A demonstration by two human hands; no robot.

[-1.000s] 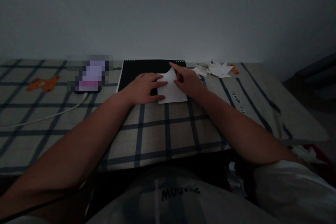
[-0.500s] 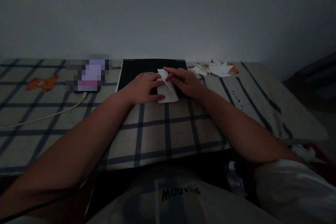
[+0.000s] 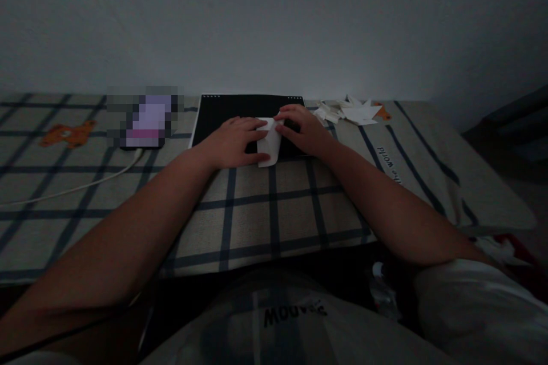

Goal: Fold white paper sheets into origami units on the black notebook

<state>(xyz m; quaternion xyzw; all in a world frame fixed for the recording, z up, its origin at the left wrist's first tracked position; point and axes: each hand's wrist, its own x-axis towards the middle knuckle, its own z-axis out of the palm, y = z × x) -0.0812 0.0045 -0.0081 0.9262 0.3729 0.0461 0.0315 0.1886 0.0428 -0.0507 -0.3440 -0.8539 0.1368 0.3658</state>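
A small folded piece of white paper [image 3: 269, 148] lies on the near edge of a black spiral-holed pad [image 3: 233, 107]. My left hand [image 3: 233, 141] rests beside it with spread fingers, the tips of index finger and thumb lying on the paper's left part. At the paper's upper right edge, the thumb and index finger of my right hand [image 3: 302, 128] pinch a raised flap. The paper's right side curves up off the pad. Part of its left edge is hidden under my left fingers.
A phone [image 3: 148, 120] with a blurred screen and a white cable [image 3: 107, 179] lies at the left. Folded white paper shapes [image 3: 357, 113] are heaped right of the pad. Behind the checked tablecloth [image 3: 252, 217] rises a grey wall [image 3: 257, 23]. A clear bottle [image 3: 383, 291] is below the table edge.
My right fingers have shifted slightly right and lifted the paper's flap, so its outline is narrower and curled. My left hand has stayed in place.
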